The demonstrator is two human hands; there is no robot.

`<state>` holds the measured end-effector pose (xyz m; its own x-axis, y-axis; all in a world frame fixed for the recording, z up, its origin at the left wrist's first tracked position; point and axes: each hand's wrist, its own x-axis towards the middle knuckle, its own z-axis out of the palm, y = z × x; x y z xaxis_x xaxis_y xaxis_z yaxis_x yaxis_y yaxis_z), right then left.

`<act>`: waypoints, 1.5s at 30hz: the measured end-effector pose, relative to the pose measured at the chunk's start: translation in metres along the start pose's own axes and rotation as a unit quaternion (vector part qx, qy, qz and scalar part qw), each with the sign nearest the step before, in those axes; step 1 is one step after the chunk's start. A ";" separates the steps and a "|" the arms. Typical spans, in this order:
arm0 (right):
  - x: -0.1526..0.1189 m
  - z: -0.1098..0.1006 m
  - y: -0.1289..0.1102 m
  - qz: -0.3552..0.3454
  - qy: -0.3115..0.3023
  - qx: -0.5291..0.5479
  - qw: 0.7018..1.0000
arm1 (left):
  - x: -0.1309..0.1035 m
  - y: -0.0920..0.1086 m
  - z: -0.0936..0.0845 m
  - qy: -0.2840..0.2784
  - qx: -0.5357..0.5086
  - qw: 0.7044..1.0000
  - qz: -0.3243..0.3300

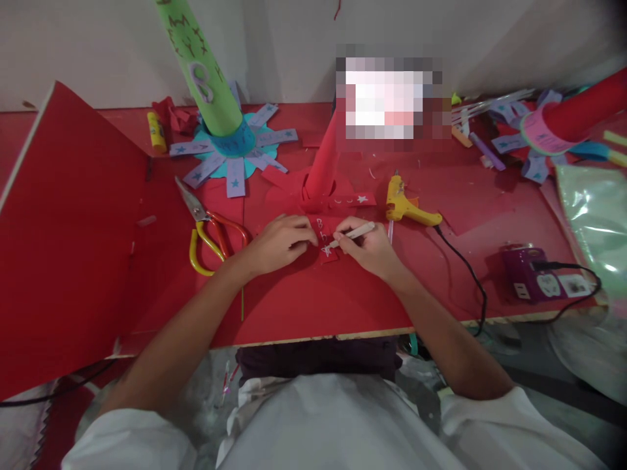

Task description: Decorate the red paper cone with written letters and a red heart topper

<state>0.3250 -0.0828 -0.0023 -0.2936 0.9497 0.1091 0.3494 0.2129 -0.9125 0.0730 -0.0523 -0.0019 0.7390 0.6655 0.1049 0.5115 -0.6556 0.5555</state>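
Observation:
My right hand (pixel 368 249) is closed around a white pen (pixel 360 230), its tip at a white star on a small red paper strip (pixel 329 258). White letters show above the star. At the strip's left edge rests my left hand (pixel 287 243), fingers bent and close together; whether they pinch anything is hidden. The strip joins the foot of a red paper cone (pixel 323 163), and another strip with a white star (pixel 362 199) points right.
Scissors (pixel 198 209) lie left, a yellow glue gun (pixel 404 205) right with its cord. A green paper tube (pixel 210 85) stands behind. A purple box (pixel 531 274) sits far right, a red panel (pixel 73 228) far left.

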 end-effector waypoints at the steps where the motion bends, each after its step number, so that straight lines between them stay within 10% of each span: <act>1: 0.000 0.000 0.000 0.000 -0.004 0.002 1.000 | 0.000 0.000 0.000 -0.001 0.001 1.000 -0.003; 45: -0.001 0.000 -0.004 -0.026 0.009 -0.027 0.999 | 0.000 -0.002 0.003 0.012 -0.005 1.000 0.010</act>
<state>0.3237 -0.0850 0.0009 -0.2961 0.9411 0.1634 0.3814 0.2734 -0.8831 0.0732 -0.0518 -0.0054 0.7377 0.6613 0.1360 0.4927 -0.6649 0.5613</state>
